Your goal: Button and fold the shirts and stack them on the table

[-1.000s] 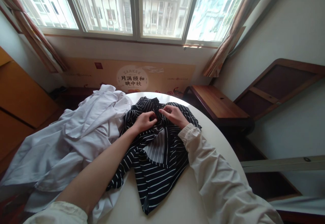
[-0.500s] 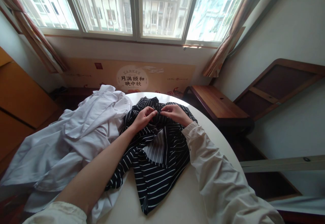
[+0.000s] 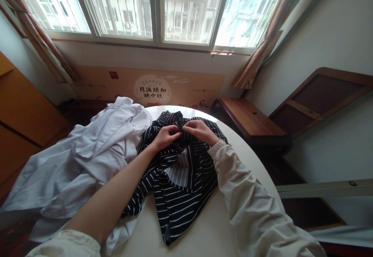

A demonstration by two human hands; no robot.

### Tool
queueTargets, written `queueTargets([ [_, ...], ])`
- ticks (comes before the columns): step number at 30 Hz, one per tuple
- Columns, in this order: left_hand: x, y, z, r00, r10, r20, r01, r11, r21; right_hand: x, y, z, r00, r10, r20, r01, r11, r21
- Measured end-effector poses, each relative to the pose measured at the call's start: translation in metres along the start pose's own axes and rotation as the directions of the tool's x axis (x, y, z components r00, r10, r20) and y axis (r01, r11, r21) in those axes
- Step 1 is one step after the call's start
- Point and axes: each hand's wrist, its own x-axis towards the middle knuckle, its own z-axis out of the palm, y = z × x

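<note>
A black shirt with thin white stripes [image 3: 177, 195] lies crumpled on a round white table [image 3: 210, 230]. My left hand [image 3: 164, 136] and my right hand [image 3: 201, 131] meet at the shirt's far end, near its collar. Both pinch the striped cloth between fingers and thumb, fingertips almost touching each other. My left forearm is bare; my right arm wears a cream sleeve.
A heap of white cloth [image 3: 87, 160] covers the table's left side and hangs over its edge. A wooden side table [image 3: 247, 119] stands to the right, a printed cardboard panel [image 3: 151, 88] leans under the window, and a wooden frame [image 3: 320, 94] rests against the right wall.
Both hands have shifted slightly toward the collar and drawn closer together, still pinching the striped cloth. The shirt has bunched a little under them.
</note>
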Motion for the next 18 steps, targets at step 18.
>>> queueTargets([
  [18, 0.001, 0.0, -0.004, 0.999, -0.047, -0.019, 0.046, 0.998, -0.044, -0.004, 0.01, 0.007, 0.976, -0.215, -0.016, 0.212, 0.971, -0.112],
])
